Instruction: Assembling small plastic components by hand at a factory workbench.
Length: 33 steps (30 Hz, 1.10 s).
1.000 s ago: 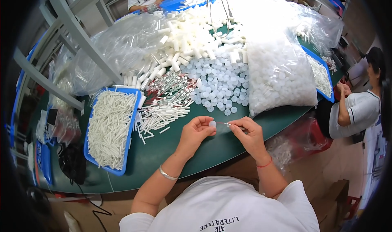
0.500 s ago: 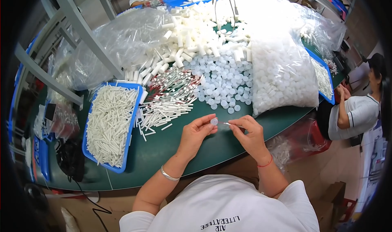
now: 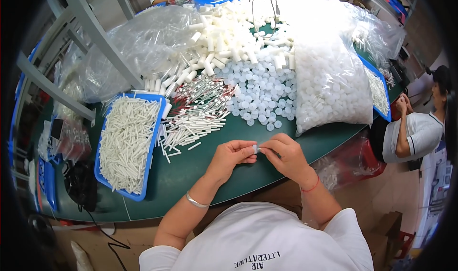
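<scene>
Over the near edge of the green table, my left hand (image 3: 231,160) is closed, pinching a small translucent white round plastic cap (image 3: 256,149) between thumb and fingertips. My right hand (image 3: 287,157) meets it from the right, thumb and forefinger pressed together on a thin white-tipped piece at the cap. The fingers mostly hide that piece, so I cannot tell whether it is inside the cap. Beyond my hands lie a heap of similar round caps (image 3: 260,97), a pile of thin white sticks with red and silver wire-like parts (image 3: 202,109), and thick cream-white tubes (image 3: 219,42).
A blue tray (image 3: 157,142) of short white sticks stands at the left, beside a grey metal frame (image 3: 102,37). A full clear bag (image 3: 331,94) of caps sits right of the heap. Another person (image 3: 415,128) sits at the far right, near a second blue tray (image 3: 387,112).
My right hand has moved left and my hands have come together, closing the gap between the thin piece and the cap. The cap has tilted and now shows less of its round face.
</scene>
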Motion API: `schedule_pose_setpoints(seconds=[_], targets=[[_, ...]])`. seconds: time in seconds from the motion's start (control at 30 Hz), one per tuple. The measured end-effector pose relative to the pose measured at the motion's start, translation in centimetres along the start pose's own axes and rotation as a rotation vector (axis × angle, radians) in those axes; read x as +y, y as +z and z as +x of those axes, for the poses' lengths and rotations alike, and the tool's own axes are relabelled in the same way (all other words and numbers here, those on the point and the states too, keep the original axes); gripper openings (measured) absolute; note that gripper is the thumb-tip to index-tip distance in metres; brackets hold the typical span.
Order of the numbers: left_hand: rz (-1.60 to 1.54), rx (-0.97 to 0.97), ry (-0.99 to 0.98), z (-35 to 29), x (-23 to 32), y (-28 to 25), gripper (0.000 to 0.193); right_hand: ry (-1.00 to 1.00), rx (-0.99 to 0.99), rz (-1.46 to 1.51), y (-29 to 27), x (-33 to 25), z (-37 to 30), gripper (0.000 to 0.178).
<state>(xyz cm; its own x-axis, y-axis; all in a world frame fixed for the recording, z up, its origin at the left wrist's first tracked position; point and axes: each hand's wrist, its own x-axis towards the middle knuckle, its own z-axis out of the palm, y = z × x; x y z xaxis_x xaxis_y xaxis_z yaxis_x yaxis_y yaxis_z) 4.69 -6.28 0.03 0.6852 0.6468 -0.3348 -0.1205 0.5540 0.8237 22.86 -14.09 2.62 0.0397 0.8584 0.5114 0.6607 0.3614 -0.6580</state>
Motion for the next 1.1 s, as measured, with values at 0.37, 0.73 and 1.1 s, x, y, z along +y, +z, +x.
schedule_pose_setpoints(seconds=[0.37,0.73,1.1], targets=[[0.732,0.178,0.788,0.0,2.0,1.1,0.021,0.485,-0.201,0.499,0.2,0.9,2.7,0.013],[1.462,0.936,0.753,14.3,11.0,-7.2,0.040,0.712,-0.018,0.884,3.8,4.1,6.5,0.013],[1.274,0.720,0.715,16.7,11.4,-8.8,0.027,0.620,-0.065,0.896,3.2,4.4,5.7,0.016]])
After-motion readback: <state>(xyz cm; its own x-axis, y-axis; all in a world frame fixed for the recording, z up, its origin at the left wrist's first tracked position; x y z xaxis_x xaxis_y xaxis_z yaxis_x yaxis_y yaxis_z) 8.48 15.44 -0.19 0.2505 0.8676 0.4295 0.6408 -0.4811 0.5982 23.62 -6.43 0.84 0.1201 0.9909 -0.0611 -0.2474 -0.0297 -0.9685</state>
